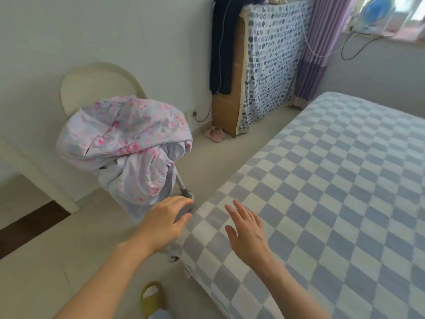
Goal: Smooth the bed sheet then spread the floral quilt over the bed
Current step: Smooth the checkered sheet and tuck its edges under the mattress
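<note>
The bed sheet [333,192], checked in blue and white, lies flat over the bed and fills the right half of the view. The floral quilt [124,143], pale lilac with pink flowers, is bunched on a chair to the left of the bed, with part of it hanging down toward the floor. My left hand [165,222] hovers open at the bed's near corner, just below the hanging quilt and apart from it. Above the sheet near that corner, my right hand [247,233] is open with fingers spread. Neither hand holds anything.
The cream chair [101,84] stands against the white wall. A wooden cabinet [230,104] with a patterned cloth stands beyond the bed, pink slippers [215,133] at its foot. A yellow slipper [151,298] lies on the floor by my feet. Purple curtain [319,49] and a fan at the window.
</note>
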A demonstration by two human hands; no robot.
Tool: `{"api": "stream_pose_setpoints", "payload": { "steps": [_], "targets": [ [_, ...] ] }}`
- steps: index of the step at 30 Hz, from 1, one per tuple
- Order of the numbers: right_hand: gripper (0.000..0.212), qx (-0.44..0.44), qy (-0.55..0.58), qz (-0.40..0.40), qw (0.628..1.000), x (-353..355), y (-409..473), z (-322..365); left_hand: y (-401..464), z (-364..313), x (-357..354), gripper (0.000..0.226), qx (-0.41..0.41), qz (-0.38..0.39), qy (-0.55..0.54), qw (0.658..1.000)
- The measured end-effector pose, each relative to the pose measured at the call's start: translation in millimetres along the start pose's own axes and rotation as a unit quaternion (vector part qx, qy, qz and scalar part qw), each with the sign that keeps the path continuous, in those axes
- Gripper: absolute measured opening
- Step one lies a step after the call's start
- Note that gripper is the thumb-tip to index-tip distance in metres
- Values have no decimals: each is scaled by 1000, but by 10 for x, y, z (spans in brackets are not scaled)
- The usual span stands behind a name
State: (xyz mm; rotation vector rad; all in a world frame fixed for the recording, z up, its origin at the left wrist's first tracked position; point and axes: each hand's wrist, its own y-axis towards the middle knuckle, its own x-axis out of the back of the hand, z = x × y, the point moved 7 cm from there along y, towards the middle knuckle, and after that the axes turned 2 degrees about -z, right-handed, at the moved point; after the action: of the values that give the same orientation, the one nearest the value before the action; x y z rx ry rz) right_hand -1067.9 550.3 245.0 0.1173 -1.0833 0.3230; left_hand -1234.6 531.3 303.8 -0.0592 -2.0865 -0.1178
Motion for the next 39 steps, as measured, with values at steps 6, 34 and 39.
{"api": "stream_pose_setpoints", "payload": {
  "steps": [6, 34, 39],
  "targets": [
    [51, -109, 30, -10, 994, -451, 1076, 556, 988, 1128, 364, 51, -37, 59, -5, 998],
    [37, -343, 47, -256, 903, 592, 4031, -935, 5371, 591, -434, 63, -278, 249, -65, 925],
    [37, -420, 25, -313, 851, 1298, 4354, -1693, 6385, -319, -848, 54, -336, 294, -55, 893]
  ]
}}
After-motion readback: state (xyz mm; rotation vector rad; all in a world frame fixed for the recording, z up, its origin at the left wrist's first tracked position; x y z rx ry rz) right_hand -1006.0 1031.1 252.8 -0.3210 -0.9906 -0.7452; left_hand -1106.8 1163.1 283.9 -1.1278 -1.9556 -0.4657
